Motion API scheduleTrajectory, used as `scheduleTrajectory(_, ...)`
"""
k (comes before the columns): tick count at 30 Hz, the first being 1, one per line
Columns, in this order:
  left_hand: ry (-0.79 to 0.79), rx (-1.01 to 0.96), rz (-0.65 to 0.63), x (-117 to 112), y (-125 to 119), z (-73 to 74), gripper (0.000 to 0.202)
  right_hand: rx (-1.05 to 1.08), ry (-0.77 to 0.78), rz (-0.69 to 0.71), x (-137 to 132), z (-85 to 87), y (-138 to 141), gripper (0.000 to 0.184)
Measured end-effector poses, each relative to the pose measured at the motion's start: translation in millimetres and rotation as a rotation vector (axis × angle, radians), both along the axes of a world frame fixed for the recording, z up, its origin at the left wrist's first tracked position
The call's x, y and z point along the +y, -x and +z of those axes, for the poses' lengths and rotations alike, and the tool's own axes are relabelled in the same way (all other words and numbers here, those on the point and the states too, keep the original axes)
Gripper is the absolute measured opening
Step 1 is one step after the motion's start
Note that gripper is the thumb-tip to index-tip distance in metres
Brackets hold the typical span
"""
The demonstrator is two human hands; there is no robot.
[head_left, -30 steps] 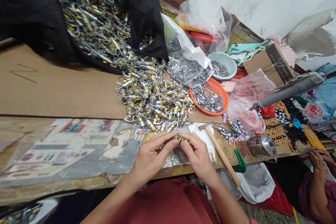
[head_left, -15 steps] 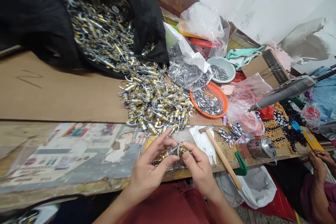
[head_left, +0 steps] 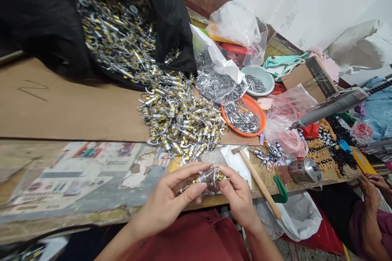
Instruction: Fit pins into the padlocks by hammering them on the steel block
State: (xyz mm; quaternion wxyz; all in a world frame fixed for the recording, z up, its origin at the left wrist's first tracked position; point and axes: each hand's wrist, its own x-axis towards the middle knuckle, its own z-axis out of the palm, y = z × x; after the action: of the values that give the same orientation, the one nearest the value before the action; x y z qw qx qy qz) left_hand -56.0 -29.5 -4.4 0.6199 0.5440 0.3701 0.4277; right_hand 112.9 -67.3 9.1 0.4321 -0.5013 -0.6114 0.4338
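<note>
Your left hand point(head_left: 167, 203) and right hand point(head_left: 239, 196) both pinch a small silver-and-gold metal clasp point(head_left: 210, 175). Hold it steady, fingertips close together.

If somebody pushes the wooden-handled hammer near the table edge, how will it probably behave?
The hammer is probably stiff and head-heavy: a small metal head on a long wooden handle. Its handle end sticks out past the table edge, so a push toward the person may tip it off. The round-looking handle might also roll a little.
</note>
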Motion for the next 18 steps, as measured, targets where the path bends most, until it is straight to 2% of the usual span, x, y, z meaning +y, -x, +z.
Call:
scheduleTrajectory(3,-0.069,0.082,-0.034,5,5,0.8,0.019,-0.082,-0.066,0.007,-2,1.8,-2,0.031)
scheduleTrajectory(8,-0.503,0.24,0.158,10,6,1.5,0.022,-0.013,0.044,0.051,-7,2.0,3,0.035)
scheduleTrajectory(12,-0.743,0.241,0.253,11,1,4.2,0.032,0.052,0.138,0.039,-11,5.1,7,0.037)
scheduleTrajectory(15,-0.817,0.246,0.306,9,-1,3.9,0.035,-0.003,0.112,0.041,-11,14.0,7,0.033)
scheduleTrajectory(18,-0.785,0.268,0.321,8,-3,-1.5,0.036,-0.064,0.085,0.038,-3,17.0,4,0.031)
